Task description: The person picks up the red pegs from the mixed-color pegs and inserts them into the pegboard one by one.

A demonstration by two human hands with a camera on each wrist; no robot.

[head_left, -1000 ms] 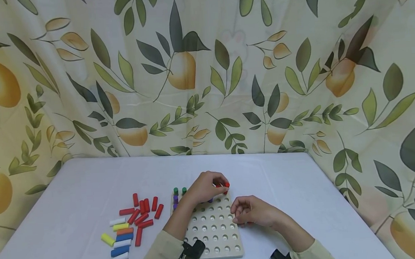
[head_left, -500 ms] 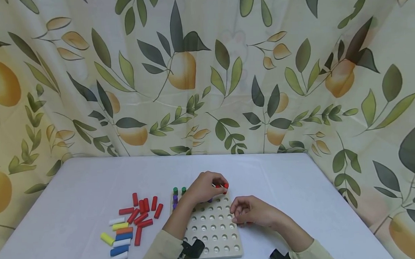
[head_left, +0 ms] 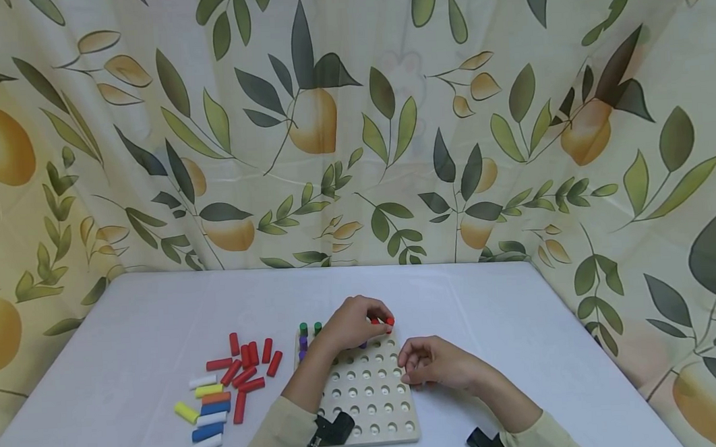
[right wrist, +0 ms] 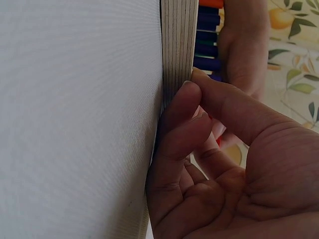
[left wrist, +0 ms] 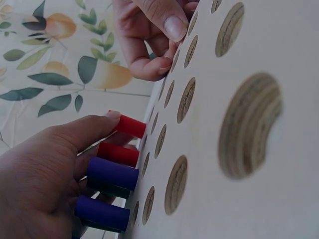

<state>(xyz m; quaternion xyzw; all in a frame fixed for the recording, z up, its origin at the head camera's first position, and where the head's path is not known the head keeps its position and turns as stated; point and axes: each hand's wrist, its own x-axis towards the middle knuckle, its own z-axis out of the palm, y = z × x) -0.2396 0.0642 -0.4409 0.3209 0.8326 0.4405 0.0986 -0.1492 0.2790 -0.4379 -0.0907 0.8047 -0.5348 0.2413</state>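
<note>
Pegboard (head_left: pixel 362 400), pale, on white desk (head_left: pixel 471 298); red peg (left wrist: pixel 131 126) upright at its far right corner, pinched by left hand (head_left: pixel 352 324); right hand (head_left: pixel 441 364) gripping the pegboard's right edge; loose coloured pegs (head_left: pixel 244 377) lying to the left.

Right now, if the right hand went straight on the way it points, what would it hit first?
The board, almost at once. The right hand points across toward it, and its curled fingers appear to touch the edge. Whether they would push it or slide over the top is unclear.
</note>
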